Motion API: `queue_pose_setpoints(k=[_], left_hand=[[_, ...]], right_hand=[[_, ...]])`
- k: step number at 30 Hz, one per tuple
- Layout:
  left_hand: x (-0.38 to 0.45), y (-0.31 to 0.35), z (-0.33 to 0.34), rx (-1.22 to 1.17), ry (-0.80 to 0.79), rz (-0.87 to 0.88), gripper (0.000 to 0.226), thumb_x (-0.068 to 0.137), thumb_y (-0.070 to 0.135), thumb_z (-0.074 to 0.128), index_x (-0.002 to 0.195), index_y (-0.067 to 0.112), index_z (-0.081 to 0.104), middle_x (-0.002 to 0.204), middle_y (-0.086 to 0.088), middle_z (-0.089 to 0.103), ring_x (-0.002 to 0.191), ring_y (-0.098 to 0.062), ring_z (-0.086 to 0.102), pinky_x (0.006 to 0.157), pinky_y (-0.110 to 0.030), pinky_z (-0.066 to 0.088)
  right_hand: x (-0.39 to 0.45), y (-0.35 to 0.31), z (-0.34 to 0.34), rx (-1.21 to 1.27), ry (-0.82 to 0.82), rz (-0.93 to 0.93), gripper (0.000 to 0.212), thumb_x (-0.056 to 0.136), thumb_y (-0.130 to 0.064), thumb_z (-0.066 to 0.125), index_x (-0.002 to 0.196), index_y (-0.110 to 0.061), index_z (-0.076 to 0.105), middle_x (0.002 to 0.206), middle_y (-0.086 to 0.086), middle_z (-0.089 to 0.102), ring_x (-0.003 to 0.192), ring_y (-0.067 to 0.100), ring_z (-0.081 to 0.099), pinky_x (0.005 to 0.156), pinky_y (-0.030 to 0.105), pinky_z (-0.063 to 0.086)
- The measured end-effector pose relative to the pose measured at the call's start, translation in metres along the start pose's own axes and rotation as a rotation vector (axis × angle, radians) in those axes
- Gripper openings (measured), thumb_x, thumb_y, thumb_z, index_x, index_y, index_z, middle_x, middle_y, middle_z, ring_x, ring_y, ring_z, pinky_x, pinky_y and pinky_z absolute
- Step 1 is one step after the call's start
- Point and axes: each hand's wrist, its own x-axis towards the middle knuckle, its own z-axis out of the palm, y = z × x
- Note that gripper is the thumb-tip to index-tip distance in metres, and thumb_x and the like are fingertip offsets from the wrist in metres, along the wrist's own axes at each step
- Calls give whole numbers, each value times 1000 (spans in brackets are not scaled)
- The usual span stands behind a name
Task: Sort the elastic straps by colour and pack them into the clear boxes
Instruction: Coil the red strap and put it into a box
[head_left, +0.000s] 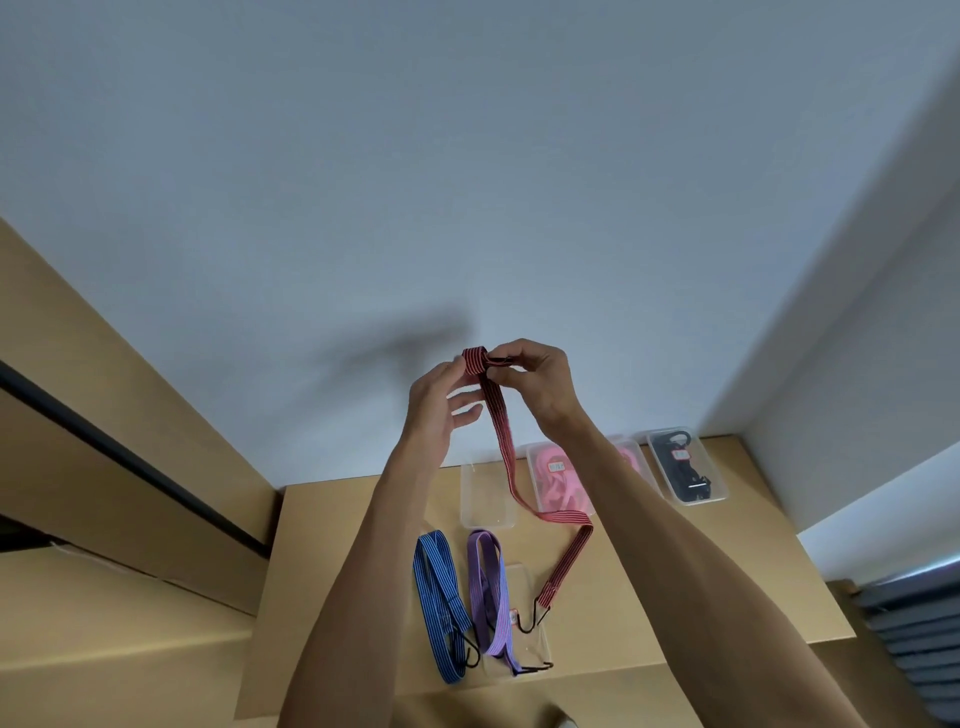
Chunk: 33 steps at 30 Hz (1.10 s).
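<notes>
On the wooden desk (727, 597), nearest its front edge, a blue strap (436, 592) and a purple strap (488, 587) lie folded, ribbed, with black hooks. Above them both hands pinch a red strap (506, 457), left hand (441, 410) and right hand (540, 384) at its folded top. Farther back stand an empty clear box (488, 499), a pink-filled box (561, 478) and a black-filled box (685, 467), against the wall.

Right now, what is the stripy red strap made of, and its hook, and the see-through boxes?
The red strap looks like woven elastic fabric: matte, dark stripes, hanging limp from both hands. Its hook seems to be thin bent wire, dark, maybe coated metal; too small to be sure. The empty box looks like clear, slightly glossy plastic, since the wooden table shows through it.
</notes>
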Motion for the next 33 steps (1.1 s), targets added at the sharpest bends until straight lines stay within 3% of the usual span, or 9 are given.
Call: queue_pose_setpoints(k=[5,10,13,17,19,23,26,29,33], left_hand=[[-1,11,-5,-80,-61,-44,20,93,34,62,96,15,69,97,-6,68,87,-18,63,79,-31,50],[-2,14,-7,-39,-37,-16,11,94,17,67,97,7,71,94,-11,72,84,-30,71,70,-26,55],[-5,13,-2,-66,15,-33,23,94,23,69,104,2,70,95,-11,76,90,-28,74,75,-26,58],[-7,14,2,67,56,-144,40,90,42,71,100,3,74,82,-10,74,69,-21,70,59,-25,53],[-8,15,2,62,39,-140,33,94,34,69,101,2,73,83,-13,73,69,-21,70,60,-25,54],[-11,14,3,-1,27,-34,13,95,13,66,103,4,70,98,-16,76,87,-27,75,77,-26,58],[-10,15,5,23,74,67,8,92,7,68,100,5,70,88,-13,74,78,-21,72,75,-25,56],[-8,12,7,202,198,206,5,87,4,70,88,-1,69,74,-11,69,65,-17,64,68,-29,52],[-6,4,8,489,331,370,12,84,8,74,75,10,66,73,-1,69,71,-22,68,68,-33,54]], right_hand=[[-5,2,2,133,-70,57,28,78,23,58,85,-1,71,95,18,69,92,29,65,90,41,54],[-9,0,4,155,-46,107,31,73,18,46,83,-1,69,93,16,71,85,27,67,84,42,57],[-12,-1,5,155,-20,99,29,76,13,44,85,-3,66,93,14,72,83,25,68,78,42,59],[-13,-2,4,155,14,85,31,81,13,44,85,-5,68,95,17,72,86,25,69,83,47,57],[-14,-3,3,160,27,87,31,80,12,45,92,-4,68,96,17,71,87,26,69,82,46,58],[-15,-4,2,120,48,192,39,88,-3,54,123,-20,56,98,20,72,85,26,71,79,36,60],[-20,-6,6,24,-19,249,22,91,-19,52,103,-10,68,88,16,74,73,22,71,62,24,55],[-26,-3,12,-36,-71,309,35,95,-32,46,82,-15,73,82,13,72,64,19,64,56,24,48],[-26,0,22,-130,-22,332,37,88,-47,64,78,-13,74,69,6,65,55,18,57,54,29,46]])
